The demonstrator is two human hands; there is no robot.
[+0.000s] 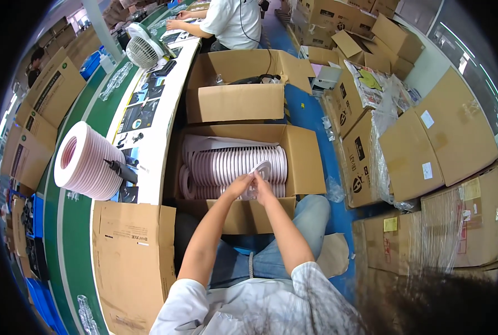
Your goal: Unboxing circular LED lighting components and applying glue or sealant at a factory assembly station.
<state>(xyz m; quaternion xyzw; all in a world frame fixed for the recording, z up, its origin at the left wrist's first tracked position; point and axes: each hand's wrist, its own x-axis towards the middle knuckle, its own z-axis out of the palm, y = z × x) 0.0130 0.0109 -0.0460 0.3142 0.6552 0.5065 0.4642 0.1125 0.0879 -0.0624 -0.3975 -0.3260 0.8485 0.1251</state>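
Both hands meet over an open cardboard box [302, 159] in front of me. My left hand [240, 185] and my right hand [264, 188] are closed at the near edge of a small pale ring-shaped part [264, 166], which is tilted up between them. Something clear like thin plastic [250, 193] shows between the palms; its shape is hard to make out. Rows of stacked white-pink rings [232, 158] lie on their sides inside the box, below my hands. A white sheet [215, 143] is tucked along the box's far side.
On the table at left stand a stack of similar rings [90, 162] and a black power screwdriver [121, 170]. A green conveyor belt [56, 223] runs past, with a white fan [143, 51] farther up. Another open box [235, 103], a seated co-worker [235, 25] and stacked cartons [408, 151] surround me.
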